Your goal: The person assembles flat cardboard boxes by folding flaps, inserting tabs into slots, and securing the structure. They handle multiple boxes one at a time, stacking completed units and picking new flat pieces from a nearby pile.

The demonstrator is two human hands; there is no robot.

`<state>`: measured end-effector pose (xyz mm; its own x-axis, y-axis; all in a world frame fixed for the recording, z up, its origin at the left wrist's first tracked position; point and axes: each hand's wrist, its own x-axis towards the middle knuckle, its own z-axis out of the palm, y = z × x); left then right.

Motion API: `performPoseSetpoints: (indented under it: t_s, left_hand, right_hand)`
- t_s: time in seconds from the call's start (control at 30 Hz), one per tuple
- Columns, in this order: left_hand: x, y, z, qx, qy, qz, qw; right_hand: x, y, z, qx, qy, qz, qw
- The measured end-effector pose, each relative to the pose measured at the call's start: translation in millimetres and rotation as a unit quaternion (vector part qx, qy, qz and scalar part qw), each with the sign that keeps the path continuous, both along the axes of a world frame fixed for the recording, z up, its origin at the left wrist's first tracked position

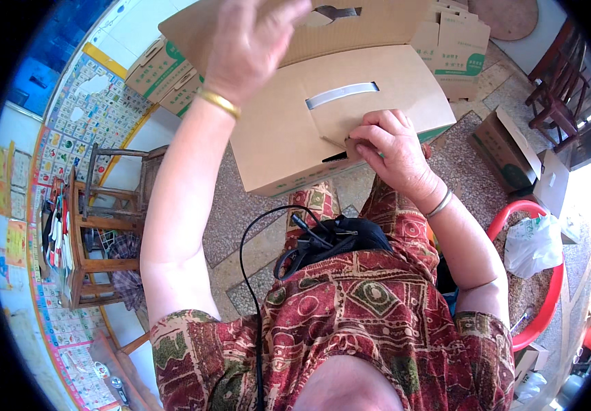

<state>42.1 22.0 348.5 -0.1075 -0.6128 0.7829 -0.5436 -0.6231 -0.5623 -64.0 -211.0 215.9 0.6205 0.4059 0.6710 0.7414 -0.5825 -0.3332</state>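
Observation:
A brown cardboard carton (275,140) stands in front of my knees, a white strap handle (343,96) across its top panel. Behind that panel rises a large lid flap (371,34) with a handle cutout. At the carton's near top edge, my right hand (398,154) is closed, thumb and fingers pinching a small cardboard tab beside a dark slot (335,157). My left hand (247,55) is raised over the left part of the lid flap, slightly blurred, with thumb and fingers apart and nothing visible in it.
Flattened or stacked cartons stand behind at right (456,55) and left (162,75). An open carton (504,151) and a red basin (552,312) with a white plastic bag (534,245) lie right. Wooden furniture (107,264) stands left. A black cable (244,253) hangs before me.

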Motion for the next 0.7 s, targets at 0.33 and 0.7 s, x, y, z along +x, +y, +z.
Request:
performPoseSetpoints:
  t_s: [0.33,0.7]
  left_hand:
    - [-21.3,11.9,-63.5,0.054,0.476,0.287,0.829]
    - [4.5,-17.8,-78.3,0.036,0.461,0.422,0.78]
  right_hand:
    - [2.6,1.0,0.9,-0.008,0.0,0.009,1.0]
    - [15.2,5.5,0.2,0.0,-0.01,0.006,1.0]
